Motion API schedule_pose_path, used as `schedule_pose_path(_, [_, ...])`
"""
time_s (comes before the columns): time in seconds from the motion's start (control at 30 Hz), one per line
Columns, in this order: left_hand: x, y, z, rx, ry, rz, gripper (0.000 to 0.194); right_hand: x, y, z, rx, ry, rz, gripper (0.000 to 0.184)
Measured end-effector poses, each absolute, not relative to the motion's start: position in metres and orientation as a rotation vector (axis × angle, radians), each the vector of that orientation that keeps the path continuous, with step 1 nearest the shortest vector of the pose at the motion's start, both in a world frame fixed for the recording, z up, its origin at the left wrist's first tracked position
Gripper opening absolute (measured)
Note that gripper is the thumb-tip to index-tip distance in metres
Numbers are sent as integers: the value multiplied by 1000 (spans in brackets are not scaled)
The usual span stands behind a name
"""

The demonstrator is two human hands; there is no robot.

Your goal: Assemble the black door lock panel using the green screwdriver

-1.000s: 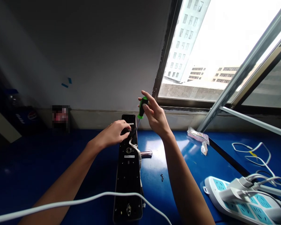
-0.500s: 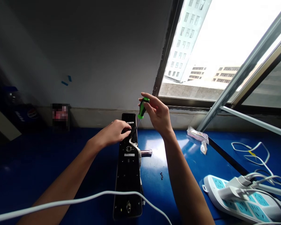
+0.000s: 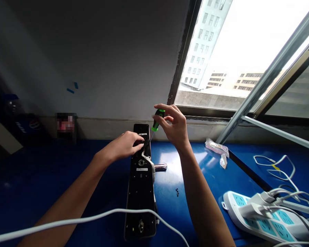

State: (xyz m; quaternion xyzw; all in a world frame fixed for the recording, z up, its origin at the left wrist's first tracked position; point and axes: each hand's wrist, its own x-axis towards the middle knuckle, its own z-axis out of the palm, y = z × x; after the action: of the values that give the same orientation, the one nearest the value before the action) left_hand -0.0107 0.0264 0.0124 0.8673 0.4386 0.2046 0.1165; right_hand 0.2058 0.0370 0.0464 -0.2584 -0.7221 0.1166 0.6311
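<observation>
A long black door lock panel lies lengthwise on the blue table, with a white wire strand coming out near its upper part. My left hand grips the panel's top end, its fingers curled over a dark part. My right hand holds a green-and-black screwdriver up above the panel, with the fingers spread around the handle. The thin shaft slants down to the panel beside my left fingers, and its tip is hidden there.
A short metal cylinder and several small dark screws lie right of the panel. A white power strip with plugs, a white cable across the foreground, and a plastic packet are nearby. A window and metal rail stand at the right.
My right fingers have shifted around the screwdriver handle, which now sits slightly lower and more covered. My left hand stays on the panel, and the view has drifted slightly.
</observation>
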Motion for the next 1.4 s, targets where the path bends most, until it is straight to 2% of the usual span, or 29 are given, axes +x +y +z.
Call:
schedule_pose_path(0.07, [-10,26,13,2542,1286,601,30,207,37,47,-605,-1680,236,30])
schedule_pose_path(0.23, [-10,26,13,2544,1279,597,30,209,36,47,-524,-1761,445,40])
schedule_pose_path(0.4, [-10,26,14,2562,1264,606,30,208,34,49,-643,-1660,243,31])
schedule_pose_path(0.6, [-10,26,14,2571,1265,625,29,208,40,44,-560,-1783,437,49])
schedule_pose_path(0.8, [-8,29,12,2572,1276,655,28,202,37,43,-684,-1644,198,36])
schedule_pose_path(0.93, [-4,31,8,2584,1336,737,26,204,34,45,-646,-1700,236,35])
schedule_pose_path(1.17, [-1,35,4,2595,1377,812,17,206,35,44,-564,-1768,437,43])
schedule_pose_path(1.4, [0,37,4,2578,1290,796,16,203,37,43,-680,-1645,207,35])
